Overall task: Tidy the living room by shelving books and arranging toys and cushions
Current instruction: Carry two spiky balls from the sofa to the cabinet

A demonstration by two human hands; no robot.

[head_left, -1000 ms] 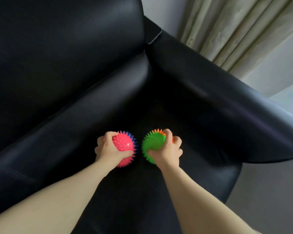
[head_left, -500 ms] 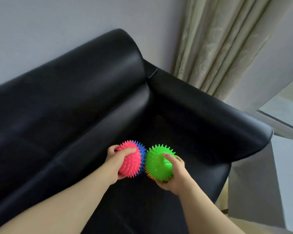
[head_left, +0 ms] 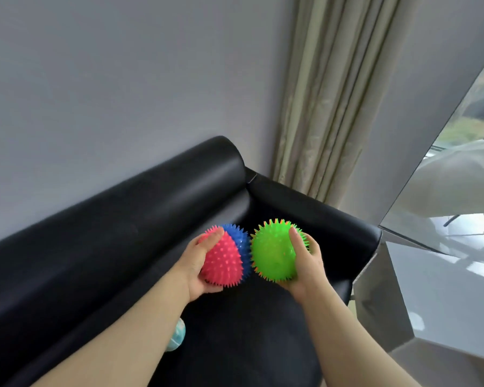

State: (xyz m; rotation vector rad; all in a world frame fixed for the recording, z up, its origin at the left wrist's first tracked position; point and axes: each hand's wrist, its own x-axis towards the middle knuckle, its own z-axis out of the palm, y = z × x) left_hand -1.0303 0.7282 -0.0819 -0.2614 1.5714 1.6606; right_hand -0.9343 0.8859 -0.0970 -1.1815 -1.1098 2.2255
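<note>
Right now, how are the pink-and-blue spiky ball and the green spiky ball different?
The pink-and-blue spiky rubber ball shows two colour halves; the green spiky rubber ball is mostly green with orange edges. The left hand grips the pink-and-blue ball; the right hand grips the green ball. Both are round and spiky.
</note>
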